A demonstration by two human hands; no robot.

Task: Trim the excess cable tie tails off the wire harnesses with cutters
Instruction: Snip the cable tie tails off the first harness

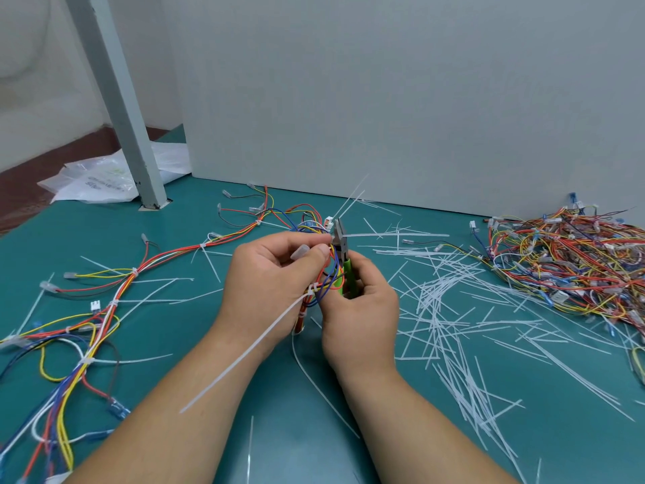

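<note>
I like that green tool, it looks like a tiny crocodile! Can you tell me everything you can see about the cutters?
The cutters have a grey metal head and bright green handles that look like plastic. The right hand grips the handles and hides their lower ends. The tool stands nearly upright, tips pointing up and away. Its head sits against a white cable tie tail sticking out to the right, beside the coloured wire harness held by the left hand.
</note>
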